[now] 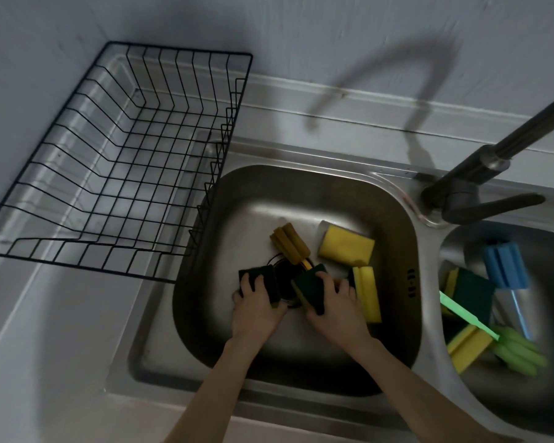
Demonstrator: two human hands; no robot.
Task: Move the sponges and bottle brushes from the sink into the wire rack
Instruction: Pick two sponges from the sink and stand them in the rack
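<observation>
Sponges and bottle brushes lie across two sink basins, and the wire rack [115, 161] on the bench to the left holds nothing so far.

Head view: both hands reach into the left basin [394, 219]. The left hand [258, 303] curls its fingers over a dark-faced sponge [259, 278] beside the drain; the right hand [331, 303] closes around a second dark-faced sponge [311, 290], tilted up on its edge. Whether either sponge has left the steel, I cannot tell. Just behind them lies a mustard bottle brush [290, 241], then a yellow sponge [346, 246] and another [367, 294] on edge just beside the right hand. The right basin [454, 247] holds a blue brush [506, 266], a green brush [518, 350] and more sponges.

To do this step well, I judge each hand should squeeze firmly enough that a wet sponge does not slip, lift straight up clear of the mustard brush handle, then carry left over the rack's near wall and set both down at the far end, leaving room for the long brushes.
</observation>
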